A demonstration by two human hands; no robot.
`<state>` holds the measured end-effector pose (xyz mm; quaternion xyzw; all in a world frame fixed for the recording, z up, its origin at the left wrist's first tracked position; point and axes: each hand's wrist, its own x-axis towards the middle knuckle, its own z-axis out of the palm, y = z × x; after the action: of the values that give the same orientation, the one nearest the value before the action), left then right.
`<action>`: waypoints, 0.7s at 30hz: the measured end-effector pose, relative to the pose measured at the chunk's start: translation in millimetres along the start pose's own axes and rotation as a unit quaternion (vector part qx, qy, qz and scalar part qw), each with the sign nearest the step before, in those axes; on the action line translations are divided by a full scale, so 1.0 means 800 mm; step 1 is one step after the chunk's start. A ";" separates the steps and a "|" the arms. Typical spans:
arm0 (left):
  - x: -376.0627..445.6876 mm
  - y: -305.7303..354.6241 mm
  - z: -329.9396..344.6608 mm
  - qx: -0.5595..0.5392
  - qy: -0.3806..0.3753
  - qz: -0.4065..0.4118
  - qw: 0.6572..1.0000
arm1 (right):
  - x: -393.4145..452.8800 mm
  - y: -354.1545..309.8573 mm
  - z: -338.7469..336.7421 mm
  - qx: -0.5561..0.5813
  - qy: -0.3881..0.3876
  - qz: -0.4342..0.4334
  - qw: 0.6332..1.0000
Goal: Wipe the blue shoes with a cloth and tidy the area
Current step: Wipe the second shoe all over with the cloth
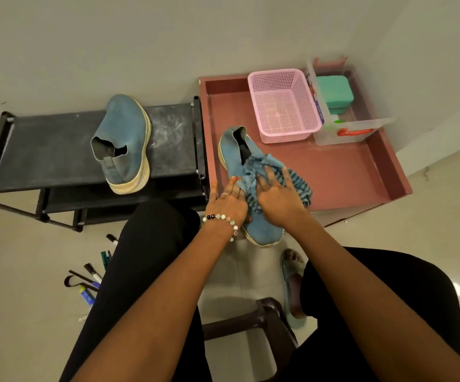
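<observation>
One blue shoe (125,142) lies on its side on top of the black shoe rack (55,150). The other blue shoe (234,161) rests on the front left corner of the pinkish-red tray table (347,177), its toe hanging over the edge toward me. A blue striped cloth (261,169) lies over that shoe. My left hand (227,199) holds the shoe's left side with fingers stretched along it. My right hand (278,197) presses the cloth onto the shoe with spread fingers.
A pink mesh basket (283,103) and a clear plastic box (341,125) with green items stand at the back of the tray table. Markers and pens (93,274) lie on the floor at left. A dark stool (267,323) sits between my knees.
</observation>
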<state>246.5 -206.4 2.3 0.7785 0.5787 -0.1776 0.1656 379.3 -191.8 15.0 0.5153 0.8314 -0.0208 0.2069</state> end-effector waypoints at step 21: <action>-0.001 -0.005 -0.003 -0.008 -0.038 0.006 0.999 | 0.024 0.005 0.008 0.074 -0.021 -0.014 0.997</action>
<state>242.8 -205.0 4.5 0.7734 0.5688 -0.2013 0.1946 377.5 -175.1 3.3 0.5169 0.8303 -0.0958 0.1850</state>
